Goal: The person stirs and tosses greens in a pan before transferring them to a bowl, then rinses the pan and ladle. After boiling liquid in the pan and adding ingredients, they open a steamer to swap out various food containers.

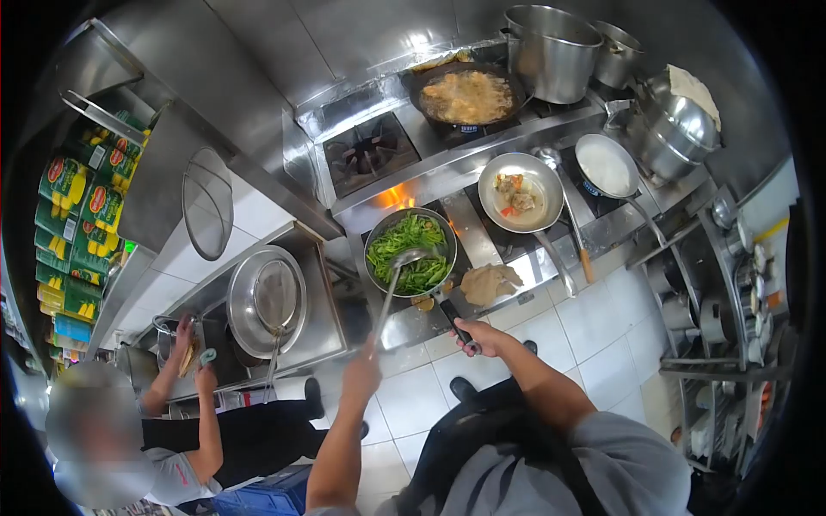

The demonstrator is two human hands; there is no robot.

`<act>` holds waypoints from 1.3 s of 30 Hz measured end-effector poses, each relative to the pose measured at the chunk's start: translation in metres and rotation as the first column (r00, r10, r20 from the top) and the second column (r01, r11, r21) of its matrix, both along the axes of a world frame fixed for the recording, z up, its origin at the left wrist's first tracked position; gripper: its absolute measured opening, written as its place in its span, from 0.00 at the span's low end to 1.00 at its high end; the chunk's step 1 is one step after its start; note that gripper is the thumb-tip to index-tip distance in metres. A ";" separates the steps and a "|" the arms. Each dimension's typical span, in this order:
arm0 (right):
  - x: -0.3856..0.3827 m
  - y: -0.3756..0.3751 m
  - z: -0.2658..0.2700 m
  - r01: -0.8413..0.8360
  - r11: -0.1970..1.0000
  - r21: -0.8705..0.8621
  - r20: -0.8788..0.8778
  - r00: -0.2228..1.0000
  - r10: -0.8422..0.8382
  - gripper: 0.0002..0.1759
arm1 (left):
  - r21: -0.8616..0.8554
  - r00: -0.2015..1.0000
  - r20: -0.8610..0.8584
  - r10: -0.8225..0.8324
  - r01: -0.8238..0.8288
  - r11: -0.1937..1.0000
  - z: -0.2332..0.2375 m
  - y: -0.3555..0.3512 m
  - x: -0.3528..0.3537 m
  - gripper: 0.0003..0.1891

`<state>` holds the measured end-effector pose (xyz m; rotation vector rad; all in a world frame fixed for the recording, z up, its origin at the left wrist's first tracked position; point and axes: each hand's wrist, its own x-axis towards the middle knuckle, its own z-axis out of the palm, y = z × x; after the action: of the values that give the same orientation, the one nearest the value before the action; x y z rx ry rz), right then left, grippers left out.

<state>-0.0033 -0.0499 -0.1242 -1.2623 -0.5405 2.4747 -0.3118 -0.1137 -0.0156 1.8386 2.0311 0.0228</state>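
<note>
My left hand (361, 377) is closed round the handle of a metal ladle (413, 256), whose bowl rests on green leafy vegetables (411, 239) in a pan. The black handle of that pan (453, 320) is in my right hand (482, 338), fingers wrapped round its end. Orange flames (397, 196) show at the pan's back edge. A beige cloth (490, 284) lies on the stove front, just right of the pan. Further right, a second pan (521, 211) holds a little food in liquid.
Food fries in a dark wok (420, 90) at the back, beside a tall steel pot (555, 64). A pan of white liquid (607, 165) stands right. A co-worker (206, 430) works at left near a steel bowl (297, 314). A strainer (207, 204) hangs above the counter.
</note>
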 end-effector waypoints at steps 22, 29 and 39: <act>0.021 0.013 -0.018 0.087 0.995 0.042 0.104 0.990 -0.090 0.20 | 0.149 0.992 0.068 0.104 -0.113 0.982 0.041 -0.038 0.023 0.27; 0.046 0.026 -0.021 -0.030 0.995 0.094 0.148 0.989 0.016 0.19 | 0.180 0.939 0.296 0.174 -0.234 0.955 0.001 -0.026 0.083 0.23; 0.073 0.086 -0.017 -0.315 0.949 0.030 0.100 0.945 0.311 0.20 | -0.035 0.920 -0.266 0.287 -0.307 0.951 0.030 0.009 0.157 0.27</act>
<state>0.0702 0.0364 -0.1411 -1.3722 -0.8798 2.6456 -0.1545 -0.1044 0.0148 1.5358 2.4396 -0.2180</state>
